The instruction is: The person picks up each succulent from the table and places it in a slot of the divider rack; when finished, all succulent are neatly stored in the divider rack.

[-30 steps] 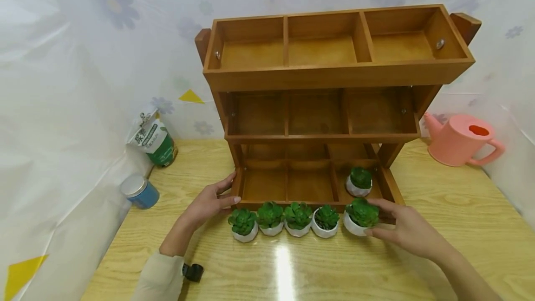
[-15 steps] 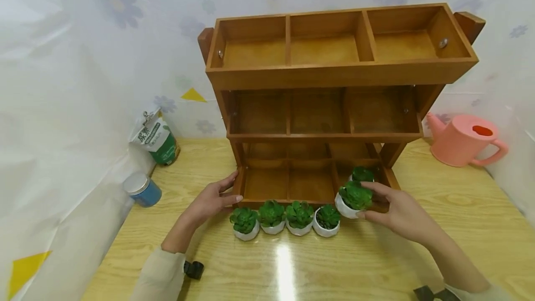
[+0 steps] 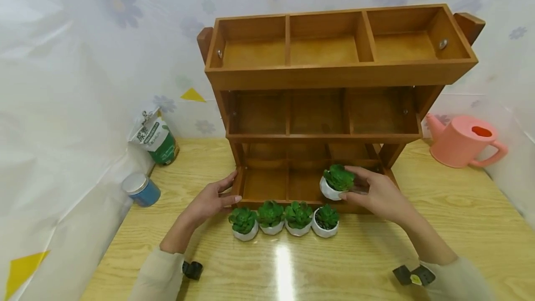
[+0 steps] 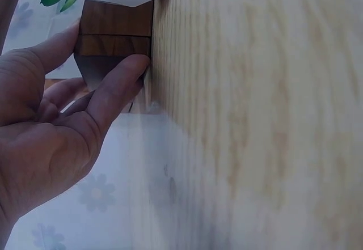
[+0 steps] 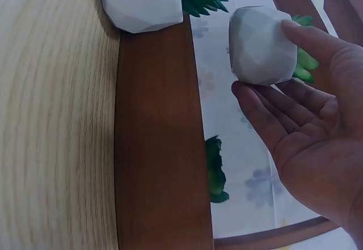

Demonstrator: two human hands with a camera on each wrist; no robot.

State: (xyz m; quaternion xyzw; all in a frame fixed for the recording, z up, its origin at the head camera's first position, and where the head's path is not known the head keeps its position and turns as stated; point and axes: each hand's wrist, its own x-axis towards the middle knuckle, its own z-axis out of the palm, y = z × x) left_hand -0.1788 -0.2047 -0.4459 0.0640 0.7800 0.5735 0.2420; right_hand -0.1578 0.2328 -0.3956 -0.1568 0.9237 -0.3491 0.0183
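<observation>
My right hand holds a potted succulent between thumb and fingers, above the bottom tier of a wooden plant shelf, at the middle compartment. In the right wrist view its white faceted pot is raised clear of the front board. Behind that board show the leaves of another succulent, which my right hand hides in the head view. My left hand grips the shelf's lower left corner, thumb in front and fingers along the side. Several potted succulents stand in a row before the shelf.
A pink watering can stands right of the shelf. To the left are a green-and-white pouch with a clip and a blue jar with a pale lid. A sheet with flower prints hangs behind the wooden table.
My right hand has lifted the potted succulent from the right end of the front row and carried it up and left over the bottom tier. My left hand stays at the corner.
</observation>
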